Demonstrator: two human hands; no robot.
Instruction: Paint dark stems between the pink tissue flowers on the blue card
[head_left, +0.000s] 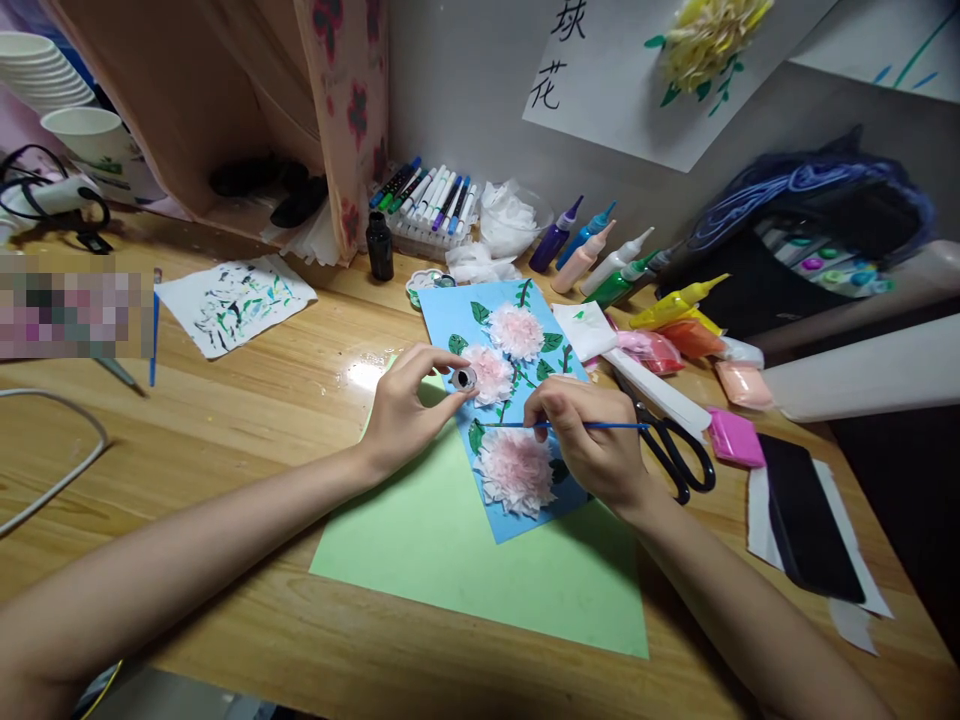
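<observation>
a small pot (pixel 463 379) was pinched between the fingertips of the left hand (pixel 405 410), at the left edge of a blue card (pixel 450 315). a thin brush (pixel 630 427) was gripped by the right hand (pixel 589 440) and held level over the card, amid pink paper flowers (pixel 516 470). the card was laid on a green sheet (pixel 450 540), with scissors (pixel 675 455) just beside the right hand.

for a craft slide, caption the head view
Left hand pinches a small round pot, right hand holds a thin blue brush over a blue card with pink paper flowers.
</observation>
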